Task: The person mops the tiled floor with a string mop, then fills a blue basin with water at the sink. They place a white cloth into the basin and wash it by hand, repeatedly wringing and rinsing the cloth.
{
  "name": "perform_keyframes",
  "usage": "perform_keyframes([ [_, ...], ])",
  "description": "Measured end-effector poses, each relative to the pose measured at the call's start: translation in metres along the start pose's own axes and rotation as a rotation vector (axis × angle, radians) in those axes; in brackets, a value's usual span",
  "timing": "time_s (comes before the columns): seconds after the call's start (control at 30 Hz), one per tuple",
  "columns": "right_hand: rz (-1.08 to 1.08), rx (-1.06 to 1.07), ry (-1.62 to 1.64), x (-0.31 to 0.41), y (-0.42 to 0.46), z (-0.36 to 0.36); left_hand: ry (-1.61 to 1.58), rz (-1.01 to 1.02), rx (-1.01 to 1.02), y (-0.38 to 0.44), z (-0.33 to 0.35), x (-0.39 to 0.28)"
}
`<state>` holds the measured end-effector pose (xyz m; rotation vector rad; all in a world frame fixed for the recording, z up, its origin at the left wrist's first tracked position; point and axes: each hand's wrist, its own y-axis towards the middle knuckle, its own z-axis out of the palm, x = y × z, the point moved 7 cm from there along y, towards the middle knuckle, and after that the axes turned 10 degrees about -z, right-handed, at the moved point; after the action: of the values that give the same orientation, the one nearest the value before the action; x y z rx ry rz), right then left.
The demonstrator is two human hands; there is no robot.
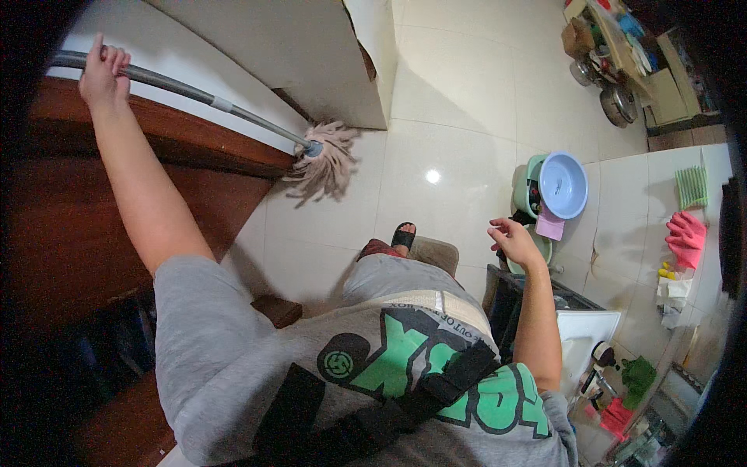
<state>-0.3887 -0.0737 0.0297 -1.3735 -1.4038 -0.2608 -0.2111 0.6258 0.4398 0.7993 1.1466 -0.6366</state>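
Observation:
At the upper left my left hand (106,76) holds the grey metal pole (175,87) of a mop, its index finger stretched out and the other fingers curled at the pole. The pole slants down to a string mop head (327,160) with beige strands, which rests on the tiled floor against the end of a dark wooden piece. My right hand (516,239) hangs in the air on the right with fingers apart and nothing held. It is nearest to a pale green container (540,248), which it partly overlaps in the view.
A blue plastic basin (563,184) leans by a green tub (528,175) and a pink object (550,225). Pink rubber gloves (686,239) hang on the tiled wall. A white counter (589,333) stands beside my right arm. Metal pots (617,106) are at a far shelf. A floor mat (435,255) lies near my foot.

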Motion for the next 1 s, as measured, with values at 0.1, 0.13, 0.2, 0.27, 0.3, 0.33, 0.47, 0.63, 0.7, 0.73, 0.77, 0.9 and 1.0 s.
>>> perform_keyframes([
  [0.1,-0.008,0.018,0.025,-0.001,0.003,0.006,0.071,0.100,-0.347,0.015,-0.027,-0.019],
  [0.13,-0.008,0.023,0.038,-0.004,0.002,0.008,0.068,0.138,-0.308,0.025,-0.035,-0.022],
  [0.2,0.009,0.033,0.043,-0.013,0.003,0.012,0.060,0.155,-0.258,0.038,-0.043,-0.018],
  [0.27,0.030,0.029,0.041,-0.011,0.001,0.014,0.045,0.124,-0.230,0.037,-0.029,-0.010],
  [0.3,0.020,-0.010,0.054,-0.018,-0.001,0.011,0.106,0.102,-0.230,0.015,0.001,0.000],
  [0.33,0.008,0.005,0.052,-0.016,0.002,0.013,0.093,0.107,-0.220,0.036,-0.018,0.000],
  [0.47,0.007,0.015,0.034,-0.009,0.005,0.013,0.092,0.057,-0.195,0.068,-0.041,0.045],
  [0.63,0.030,0.033,0.041,-0.003,0.008,0.016,0.090,0.071,-0.397,0.079,-0.062,0.117],
  [0.7,0.087,0.030,0.031,0.008,0.005,0.017,0.162,0.109,-0.439,0.064,-0.053,0.145],
  [0.73,0.093,0.024,0.054,0.007,0.005,0.017,0.193,0.076,-0.444,0.061,-0.049,0.159],
  [0.77,0.101,0.016,0.077,0.003,0.004,0.019,0.223,0.042,-0.448,0.058,-0.045,0.172],
  [0.9,0.116,-0.007,0.082,-0.018,0.000,0.019,0.382,-0.062,-0.474,0.073,-0.052,0.247],
  [1.0,0.149,-0.029,0.071,-0.019,-0.007,0.018,0.560,-0.251,-0.391,0.100,-0.068,0.329],
])
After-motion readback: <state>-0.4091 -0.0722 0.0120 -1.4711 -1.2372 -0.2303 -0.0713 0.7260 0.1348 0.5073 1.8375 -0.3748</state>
